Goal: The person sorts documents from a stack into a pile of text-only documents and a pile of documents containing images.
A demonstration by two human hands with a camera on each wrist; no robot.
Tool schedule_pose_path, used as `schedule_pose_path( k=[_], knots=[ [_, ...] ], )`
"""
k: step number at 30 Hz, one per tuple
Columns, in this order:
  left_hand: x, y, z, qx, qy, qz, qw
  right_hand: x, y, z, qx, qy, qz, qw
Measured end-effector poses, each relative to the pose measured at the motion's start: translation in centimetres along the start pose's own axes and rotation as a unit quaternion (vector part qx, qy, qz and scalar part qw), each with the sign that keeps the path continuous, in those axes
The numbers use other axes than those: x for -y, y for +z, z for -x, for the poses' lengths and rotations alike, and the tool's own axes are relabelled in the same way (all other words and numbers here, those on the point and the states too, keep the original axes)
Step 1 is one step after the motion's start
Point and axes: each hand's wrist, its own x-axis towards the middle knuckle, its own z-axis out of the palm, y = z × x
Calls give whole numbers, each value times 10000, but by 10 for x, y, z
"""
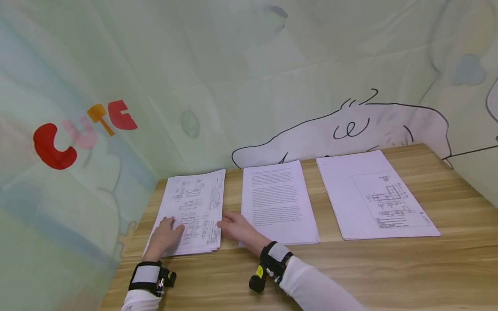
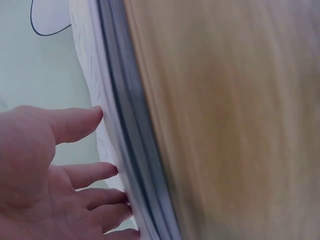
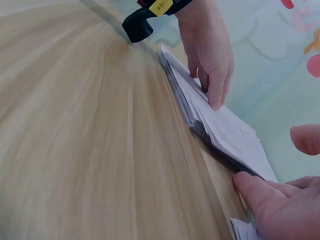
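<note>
1. Paper stack [image 1: 197, 203] is lying left of lower centre; our left hand [image 1: 165, 236] is resting on top, fingers loose, apparently steadying it.
2. Our right hand [image 1: 243, 231] is touching its right edge, fingers unclenched.

Our arms are clothed in white: the left sleeve [image 1: 141, 301] and the right sleeve [image 1: 319, 283] look plain, with soft folds. At the wrists we wear a left band [image 1: 145, 275] and a right band [image 1: 275, 255] — both black, each with a broad pale grey panel. Small silvery fittings [image 1: 160, 286] sit alongside. The left housing [image 3: 137, 26], black and rounded, carries a yellow sticker [image 3: 161, 6] with dark characters; the right housing [image 1: 257, 283] is black too, with a yellow patch [image 1: 260, 271]. Our left hand [image 1: 165, 236] and right hand [image 1: 242, 229] are bare.
</note>
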Motion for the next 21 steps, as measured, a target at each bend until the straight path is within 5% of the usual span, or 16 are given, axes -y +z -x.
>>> schedule_pose_path(
  k=[21],
  knots=[
    [-12,7,13,-48,251,201,9995,7,-2,-7,-517,238,-298,9979]
  ],
)
